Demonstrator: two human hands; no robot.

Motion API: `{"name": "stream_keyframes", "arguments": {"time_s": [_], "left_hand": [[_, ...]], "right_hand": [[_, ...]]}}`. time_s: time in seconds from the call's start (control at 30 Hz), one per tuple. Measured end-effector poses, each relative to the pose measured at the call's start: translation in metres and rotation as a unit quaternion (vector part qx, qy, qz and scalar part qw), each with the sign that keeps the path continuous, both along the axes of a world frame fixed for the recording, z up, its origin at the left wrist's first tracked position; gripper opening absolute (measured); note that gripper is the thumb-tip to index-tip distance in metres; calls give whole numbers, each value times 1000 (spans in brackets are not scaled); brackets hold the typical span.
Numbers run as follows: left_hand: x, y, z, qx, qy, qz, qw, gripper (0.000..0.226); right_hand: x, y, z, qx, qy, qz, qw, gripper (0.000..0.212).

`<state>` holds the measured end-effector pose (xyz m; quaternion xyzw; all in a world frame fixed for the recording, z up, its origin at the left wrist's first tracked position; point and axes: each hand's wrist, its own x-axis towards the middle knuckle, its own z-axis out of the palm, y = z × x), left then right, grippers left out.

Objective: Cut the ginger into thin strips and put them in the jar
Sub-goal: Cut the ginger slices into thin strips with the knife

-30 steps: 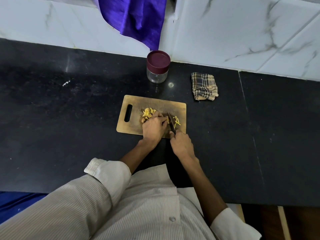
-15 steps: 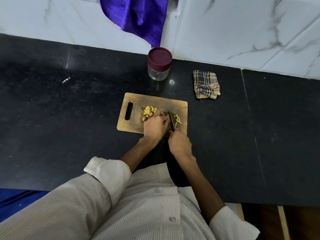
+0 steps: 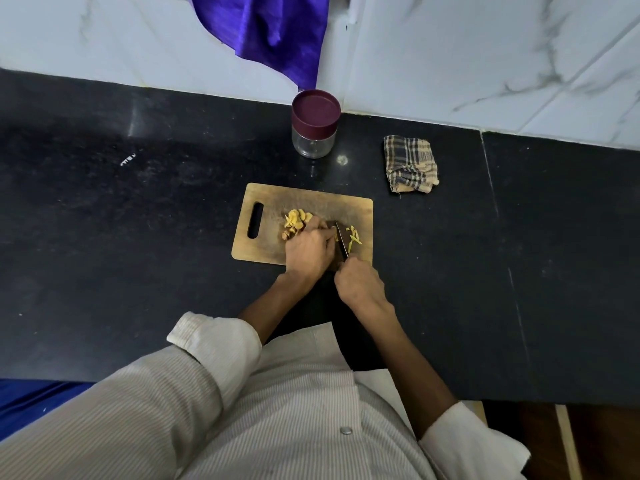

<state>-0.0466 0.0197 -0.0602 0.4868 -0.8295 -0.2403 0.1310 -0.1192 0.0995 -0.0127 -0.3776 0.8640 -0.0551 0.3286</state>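
Knife (image 3: 341,239) edged nearer; ginger (image 3: 297,220) under left hand (image 3: 309,249).

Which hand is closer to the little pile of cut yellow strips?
The right hand, just below the strips, holding the knife beside them. The left hand is across the blade from them.

A folded checked cloth (image 3: 410,164) lies on the black stone bench (image 3: 138,237) at about one o'clock. A purple fabric (image 3: 270,32) hangs down the white marble wall (image 3: 467,57) at twelve o'clock. A small white mark (image 3: 127,160) sits on the bench at ten o'clock. Blue cloth (image 3: 31,400) shows at eight o'clock, below the bench edge.
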Motion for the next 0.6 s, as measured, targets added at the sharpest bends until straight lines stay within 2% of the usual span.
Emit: {"name": "stream_keyframes", "arguments": {"time_s": [0.27,0.6], "left_hand": [[2,1,-3,-8,20,-4,1000,27],[3,0,-4,-7,22,-11,1000,27]], "right_hand": [[7,22,-9,-5,8,-12,1000,30],[11,-1,-8,-30,12,-44,998,31]]}}
